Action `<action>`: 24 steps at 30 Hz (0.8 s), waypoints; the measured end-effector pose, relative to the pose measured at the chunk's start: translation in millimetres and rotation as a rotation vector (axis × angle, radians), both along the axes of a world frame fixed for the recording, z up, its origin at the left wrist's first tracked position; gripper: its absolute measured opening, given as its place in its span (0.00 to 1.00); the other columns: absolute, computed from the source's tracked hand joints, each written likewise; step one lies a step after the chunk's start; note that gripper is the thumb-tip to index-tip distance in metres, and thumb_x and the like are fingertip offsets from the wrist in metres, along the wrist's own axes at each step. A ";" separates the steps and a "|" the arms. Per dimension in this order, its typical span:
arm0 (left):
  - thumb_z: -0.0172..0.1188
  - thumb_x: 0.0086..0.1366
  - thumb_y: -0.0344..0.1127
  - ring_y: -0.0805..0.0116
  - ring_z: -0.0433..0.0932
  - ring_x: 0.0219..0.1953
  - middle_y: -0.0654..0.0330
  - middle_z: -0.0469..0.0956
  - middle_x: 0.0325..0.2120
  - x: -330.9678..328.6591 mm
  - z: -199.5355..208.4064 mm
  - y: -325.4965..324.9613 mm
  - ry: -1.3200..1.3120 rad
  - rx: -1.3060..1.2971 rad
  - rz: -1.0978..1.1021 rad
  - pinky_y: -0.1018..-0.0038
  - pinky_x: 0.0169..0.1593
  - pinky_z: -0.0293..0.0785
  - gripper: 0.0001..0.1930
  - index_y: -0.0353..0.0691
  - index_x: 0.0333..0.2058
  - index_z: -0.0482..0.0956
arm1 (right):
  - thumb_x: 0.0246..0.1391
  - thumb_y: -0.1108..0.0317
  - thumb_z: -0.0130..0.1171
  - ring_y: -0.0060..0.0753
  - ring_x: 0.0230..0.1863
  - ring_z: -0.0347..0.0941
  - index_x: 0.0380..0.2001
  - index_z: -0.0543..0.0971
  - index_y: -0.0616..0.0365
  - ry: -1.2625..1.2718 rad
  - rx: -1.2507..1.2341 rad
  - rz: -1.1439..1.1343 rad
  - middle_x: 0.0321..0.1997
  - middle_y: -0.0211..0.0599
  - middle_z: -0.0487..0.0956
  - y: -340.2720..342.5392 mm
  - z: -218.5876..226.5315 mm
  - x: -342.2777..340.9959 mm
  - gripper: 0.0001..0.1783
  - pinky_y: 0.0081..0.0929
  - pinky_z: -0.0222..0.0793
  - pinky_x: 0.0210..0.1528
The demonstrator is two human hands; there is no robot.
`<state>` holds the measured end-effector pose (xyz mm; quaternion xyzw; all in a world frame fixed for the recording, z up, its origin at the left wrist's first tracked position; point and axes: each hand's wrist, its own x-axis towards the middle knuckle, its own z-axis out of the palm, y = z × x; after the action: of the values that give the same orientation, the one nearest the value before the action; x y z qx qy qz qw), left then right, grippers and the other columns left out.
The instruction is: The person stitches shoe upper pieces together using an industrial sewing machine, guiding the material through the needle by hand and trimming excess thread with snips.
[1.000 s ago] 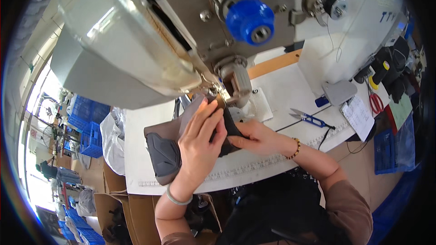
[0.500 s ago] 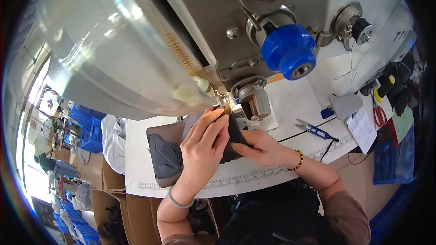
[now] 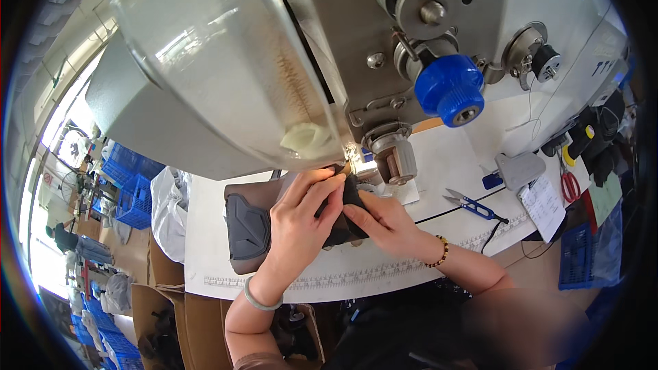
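A brown workpiece with a dark grey moulded panel (image 3: 248,227) and a black fabric part (image 3: 349,195) lies under the head of a sewing machine (image 3: 336,20); its exact kind I cannot make out. My left hand (image 3: 308,209) presses on it with fingers bent together, their tips close to the lit needle area. That needle area is partly hidden by a clear plastic shield (image 3: 226,62). My right hand (image 3: 391,226) grips the black part from the right, thumb on top and fingers partly hidden.
A blue tension knob (image 3: 449,89) juts from the machine. Right on the white table (image 3: 439,195) lie blue-handled thread snips (image 3: 473,205), a paper note (image 3: 545,202) and red-handled scissors (image 3: 569,185). A white bag (image 3: 170,212) and cardboard boxes (image 3: 202,322) stand to the left.
The view has shifted, so the machine sits farther right in it. My right hand has moved slightly left and up along the black part. Both hands keep their hold.
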<state>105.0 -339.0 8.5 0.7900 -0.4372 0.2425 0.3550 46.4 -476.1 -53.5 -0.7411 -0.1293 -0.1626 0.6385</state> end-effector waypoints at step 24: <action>0.65 0.51 0.53 0.64 0.74 0.41 0.53 0.77 0.38 60.1 36.9 14.7 0.560 0.505 -0.214 0.71 0.47 0.69 0.30 0.33 0.45 0.73 | 0.56 0.52 0.55 0.11 0.18 0.56 0.26 0.71 0.62 0.186 0.111 0.038 0.15 0.25 0.66 -5.0 2.2 1.9 0.21 0.19 0.51 0.17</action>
<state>165.2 -324.3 45.3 0.8381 -0.4491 -0.1363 0.2782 48.4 -481.1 -51.3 -0.7139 -0.0743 -0.0879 0.6907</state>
